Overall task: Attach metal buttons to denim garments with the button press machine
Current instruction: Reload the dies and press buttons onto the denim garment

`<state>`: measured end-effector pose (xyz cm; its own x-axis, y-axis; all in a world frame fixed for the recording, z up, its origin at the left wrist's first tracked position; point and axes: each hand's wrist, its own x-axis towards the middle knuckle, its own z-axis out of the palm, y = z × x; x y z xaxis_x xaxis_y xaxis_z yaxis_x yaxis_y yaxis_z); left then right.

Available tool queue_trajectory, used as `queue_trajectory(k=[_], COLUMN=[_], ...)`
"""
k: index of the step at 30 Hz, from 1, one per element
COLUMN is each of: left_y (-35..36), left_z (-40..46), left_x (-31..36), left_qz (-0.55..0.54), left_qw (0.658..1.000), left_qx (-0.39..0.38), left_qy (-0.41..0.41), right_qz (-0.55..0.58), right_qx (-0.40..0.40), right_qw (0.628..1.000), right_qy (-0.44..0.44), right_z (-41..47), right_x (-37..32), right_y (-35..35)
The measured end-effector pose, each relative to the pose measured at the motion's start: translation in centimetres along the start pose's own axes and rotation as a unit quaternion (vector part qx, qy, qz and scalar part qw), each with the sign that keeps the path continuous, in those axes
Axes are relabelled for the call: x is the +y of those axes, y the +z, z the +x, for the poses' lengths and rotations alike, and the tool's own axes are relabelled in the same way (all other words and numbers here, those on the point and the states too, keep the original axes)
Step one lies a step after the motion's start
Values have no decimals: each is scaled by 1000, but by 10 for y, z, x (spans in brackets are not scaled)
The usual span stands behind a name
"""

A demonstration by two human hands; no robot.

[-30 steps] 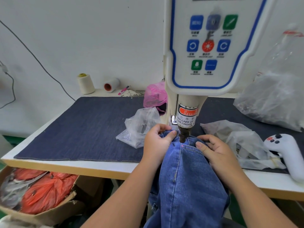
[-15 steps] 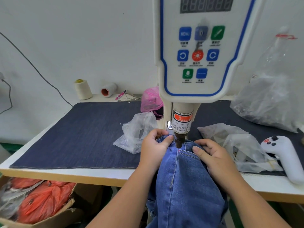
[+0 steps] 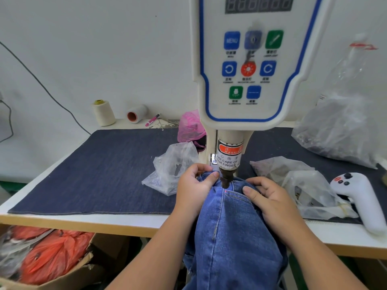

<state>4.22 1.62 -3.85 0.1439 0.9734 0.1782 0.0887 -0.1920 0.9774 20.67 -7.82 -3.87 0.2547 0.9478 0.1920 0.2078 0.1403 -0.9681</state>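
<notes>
Left hand (image 3: 193,189) grip pinches blue denim garment (image 3: 232,237); right hand (image 3: 270,197) grips it too, either side of press head (image 3: 226,181). Garment hangs over tabletop (image 3: 129,221) front edge. Dark denim mat (image 3: 100,170) left, plastic bags (image 3: 171,168) flanking machine.

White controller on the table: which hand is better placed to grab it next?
Right. The right hand grips the jeans on the controller's side; the left hand sits across the press head from it.
</notes>
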Motion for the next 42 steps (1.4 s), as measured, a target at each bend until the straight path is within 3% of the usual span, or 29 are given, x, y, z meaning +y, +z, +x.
queue_trajectory(k=[42], left_y=[0], left_z=[0], left_x=[1], left_qz=[7], left_qw=[1000], left_qx=[4], left_qy=[-7], right_qz=[-17], right_qx=[19], right_qw=[1000], right_qy=[9], right_z=[1], right_x=[4], right_y=[3])
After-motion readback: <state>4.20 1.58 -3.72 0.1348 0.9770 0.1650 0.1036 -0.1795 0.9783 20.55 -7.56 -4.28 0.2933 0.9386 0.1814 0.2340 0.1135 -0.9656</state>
